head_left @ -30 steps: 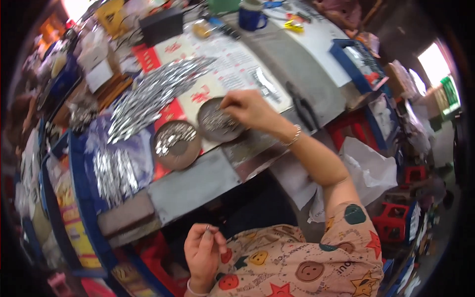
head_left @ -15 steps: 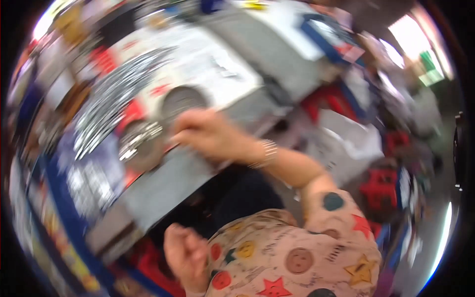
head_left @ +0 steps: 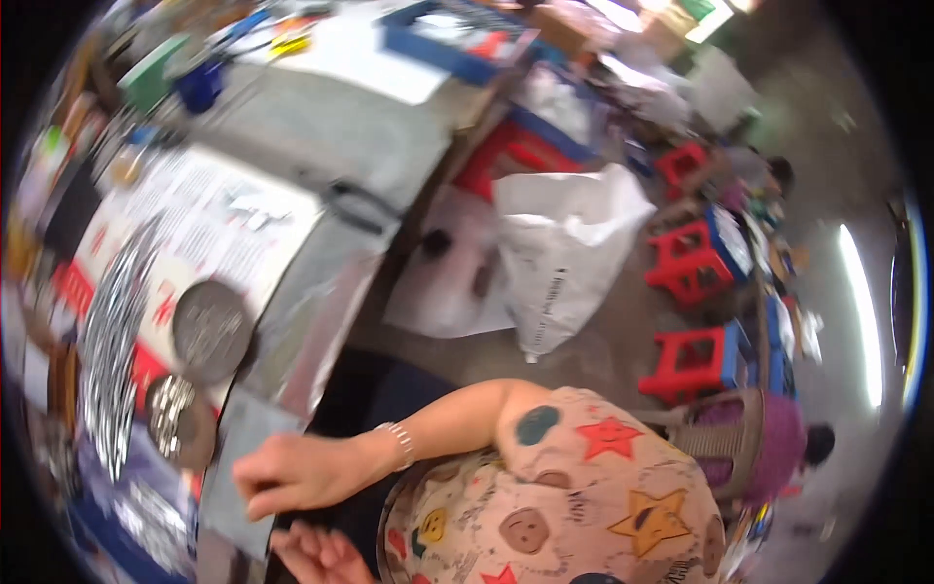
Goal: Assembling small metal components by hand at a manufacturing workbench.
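My right hand (head_left: 292,477) is over the grey near edge of the bench, its fingers bent into a pinch. Just below it, my left hand (head_left: 316,555) has its fingers curled, partly cut off by the lower edge. Anything small in either hand is lost in the blur. Nearest to my right hand is a round dish (head_left: 198,434) with shiny metal pieces in it. Beyond that stands a second round grey dish (head_left: 211,331). A long bundle of thin silver rods (head_left: 112,360) lies to their left, on a printed sheet (head_left: 263,255).
A dark-handled tool (head_left: 362,206) rests on the grey bench top (head_left: 341,122). Toward the back is a blue tray (head_left: 438,60) of parts. Right of the bench stands a white sack (head_left: 564,263), with red stools (head_left: 686,365) farther off and people sitting beyond.
The view has swung to the right, so the bench sits farther left. My right hand has drawn back from the dishes and come close to my left hand.
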A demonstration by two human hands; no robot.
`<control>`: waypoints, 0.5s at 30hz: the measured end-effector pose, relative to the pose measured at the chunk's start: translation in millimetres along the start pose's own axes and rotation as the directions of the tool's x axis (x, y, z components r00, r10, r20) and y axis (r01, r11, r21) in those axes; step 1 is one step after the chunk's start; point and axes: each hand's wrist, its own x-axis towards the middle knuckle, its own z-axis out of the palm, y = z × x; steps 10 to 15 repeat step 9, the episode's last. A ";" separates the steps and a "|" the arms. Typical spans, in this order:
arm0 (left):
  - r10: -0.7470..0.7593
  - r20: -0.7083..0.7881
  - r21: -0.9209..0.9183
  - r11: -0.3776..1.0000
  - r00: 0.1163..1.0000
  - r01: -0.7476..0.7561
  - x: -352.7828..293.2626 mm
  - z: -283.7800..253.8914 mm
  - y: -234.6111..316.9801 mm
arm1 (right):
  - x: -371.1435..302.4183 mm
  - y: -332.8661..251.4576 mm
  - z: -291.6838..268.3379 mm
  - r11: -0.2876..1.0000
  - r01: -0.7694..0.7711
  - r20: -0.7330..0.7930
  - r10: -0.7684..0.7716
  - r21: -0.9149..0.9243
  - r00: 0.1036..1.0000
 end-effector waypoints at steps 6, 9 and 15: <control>-0.051 -0.285 0.216 0.970 0.957 0.116 14.4 16.1 2.2 | -10.8 -1.6 -3.7 0.966 -0.235 0.056 0.242 -0.102 0.969; -0.105 -0.179 -0.080 0.992 0.978 0.092 -1.6 -16.8 15.0 | -6.7 15.2 21.9 0.955 -0.294 0.145 0.287 0.030 0.947; -0.105 -0.179 -0.080 0.992 0.978 0.092 -1.6 -16.8 15.0 | -6.7 15.2 21.9 0.955 -0.294 0.145 0.287 0.030 0.947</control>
